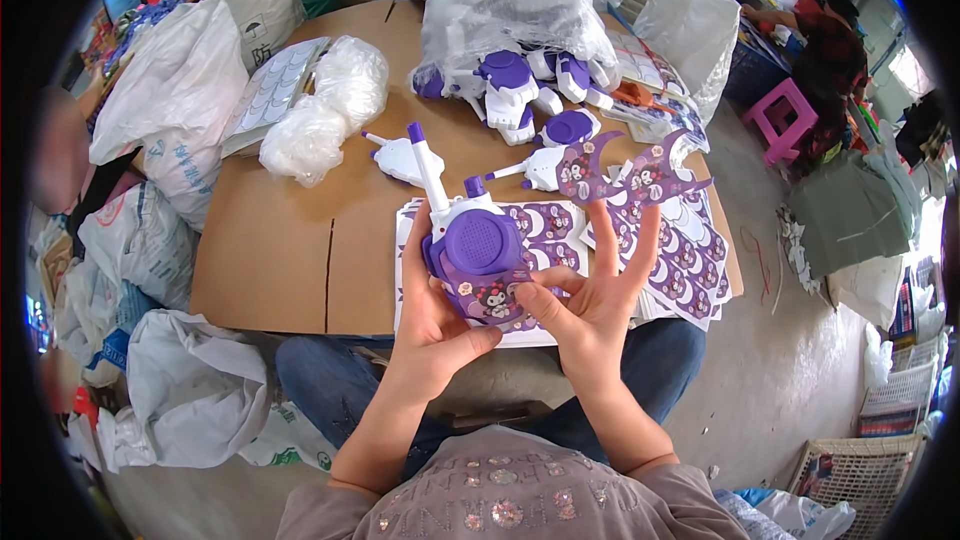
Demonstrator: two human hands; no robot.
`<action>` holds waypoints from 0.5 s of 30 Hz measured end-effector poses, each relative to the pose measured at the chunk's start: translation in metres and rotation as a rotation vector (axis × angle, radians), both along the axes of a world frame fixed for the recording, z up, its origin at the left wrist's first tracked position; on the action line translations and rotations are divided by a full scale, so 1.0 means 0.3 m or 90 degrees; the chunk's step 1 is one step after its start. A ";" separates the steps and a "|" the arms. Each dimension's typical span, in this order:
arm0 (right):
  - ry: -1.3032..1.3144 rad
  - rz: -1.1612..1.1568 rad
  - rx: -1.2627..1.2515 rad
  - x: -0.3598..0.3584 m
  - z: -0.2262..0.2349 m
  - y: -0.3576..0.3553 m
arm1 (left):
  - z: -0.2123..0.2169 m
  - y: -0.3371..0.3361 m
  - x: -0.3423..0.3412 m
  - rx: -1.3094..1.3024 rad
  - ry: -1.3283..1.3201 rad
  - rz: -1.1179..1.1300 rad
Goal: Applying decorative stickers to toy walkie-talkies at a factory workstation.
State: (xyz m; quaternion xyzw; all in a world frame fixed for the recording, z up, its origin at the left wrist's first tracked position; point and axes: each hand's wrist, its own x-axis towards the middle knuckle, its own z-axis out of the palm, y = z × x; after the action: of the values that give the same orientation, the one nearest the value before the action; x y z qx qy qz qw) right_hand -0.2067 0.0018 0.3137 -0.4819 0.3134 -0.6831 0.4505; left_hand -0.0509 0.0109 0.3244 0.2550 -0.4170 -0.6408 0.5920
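Observation:
My left hand (425,335) is closed around a white and purple toy walkie-talkie (478,240) with its antenna pointing up and away. A purple cartoon sticker (492,298) covers the lower front of the toy. At that sticker's right edge, the thumb and index finger of my right hand (590,315) pinch together. Two curved purple stickers, a left one (583,172) and a right one (662,170), cling to the raised fingertips of the same hand. Beneath the hands lie printed sticker sheets (555,220), with a second pile (685,260) to the right, partly peeled.
Loose walkie-talkies (402,162) lie on the cardboard tabletop (260,270). A clear plastic bag (510,0) spills several more at the back. Crumpled plastic (335,105) sits at the left. White sacks (190,370) crowd the left floor; a pink stool (785,120) stands right.

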 end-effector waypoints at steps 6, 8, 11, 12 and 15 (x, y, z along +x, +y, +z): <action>0.011 0.002 -0.008 -0.010 -0.006 0.003 | 0.001 0.005 -0.010 0.003 -0.013 0.014; 0.001 -0.005 0.008 -0.011 -0.008 0.006 | 0.001 0.005 -0.014 -0.001 -0.012 0.011; -0.015 -0.009 0.032 -0.012 -0.006 0.009 | 0.000 0.003 -0.020 -0.007 -0.010 0.005; -0.015 -0.007 0.031 -0.013 -0.005 0.009 | 0.000 0.002 -0.021 -0.010 -0.010 0.003; -0.017 -0.001 0.018 -0.013 0.002 0.008 | 0.000 0.002 -0.023 -0.004 -0.017 0.001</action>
State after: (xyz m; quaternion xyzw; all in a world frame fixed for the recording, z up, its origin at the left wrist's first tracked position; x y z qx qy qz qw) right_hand -0.2107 0.0044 0.3144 -0.4660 0.3170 -0.6856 0.4608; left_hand -0.0578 0.0115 0.3244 0.2622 -0.4267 -0.6352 0.5879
